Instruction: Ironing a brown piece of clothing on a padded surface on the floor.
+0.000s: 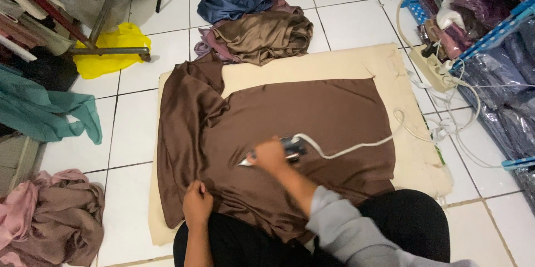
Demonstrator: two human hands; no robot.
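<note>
- Beyond the cream pad [340,62] on the tiled floor lay heaped fabrics [253,27]
- Right hand [270,154] clenched the iron [287,150] on brown satin cloth [312,116]
- Left hand [197,203] pinched the cloth's near edge

Small garment or fabric workroom, white tiled floor [139,128] used as workspace, beige ironing pad [312,64] at centre, heaps of loose cloth [253,27] at twelve and pink cloth [50,217] at eight o'clock, blue rack of bagged folded fabrics [490,16] at two o'clock, power strip [437,72] beside it.
</note>
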